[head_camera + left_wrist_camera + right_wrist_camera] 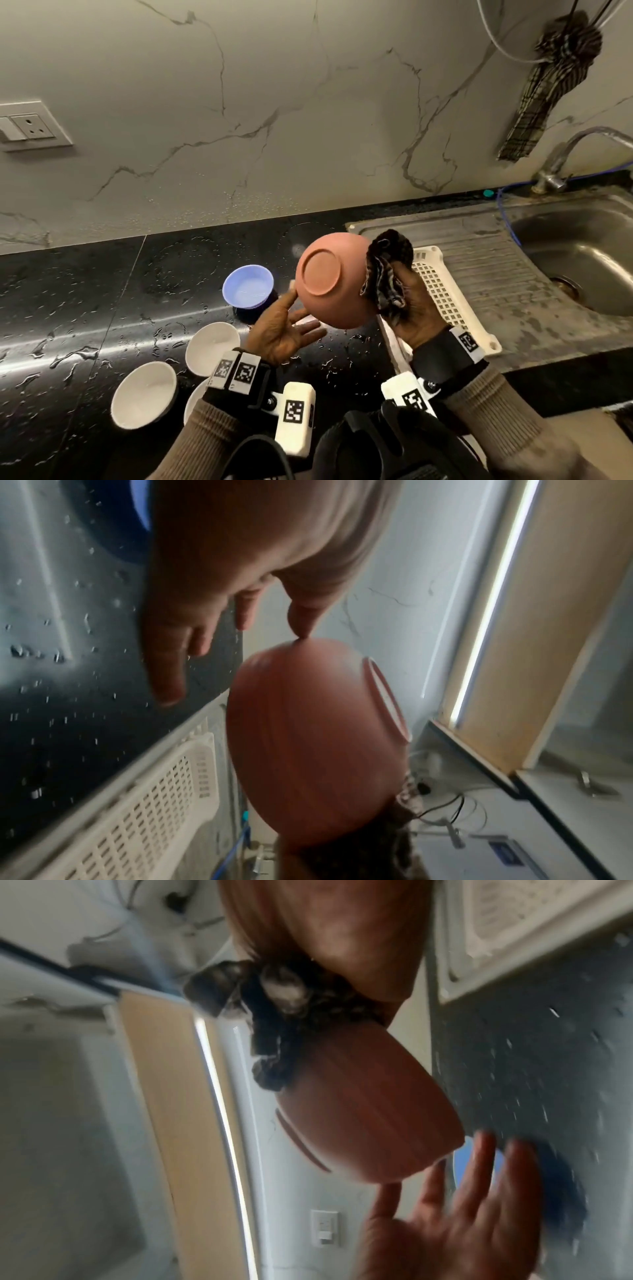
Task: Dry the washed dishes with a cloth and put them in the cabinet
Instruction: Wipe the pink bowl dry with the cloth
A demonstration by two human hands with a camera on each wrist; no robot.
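I hold a terracotta bowl up over the counter, its foot turned toward me. My right hand grips a dark checked cloth bunched against the bowl's right side; its fingertips are hidden behind cloth and bowl. My left hand is spread flat below the bowl's left side, and only its thumb tip touches the bowl. In the right wrist view the cloth sits wedged between palm and bowl, and the picture is blurred.
A blue bowl sits on a darker one, and white bowls lie on the wet black counter. A white perforated tray rests on the drainboard beside the sink and tap. Another checked cloth hangs on the wall.
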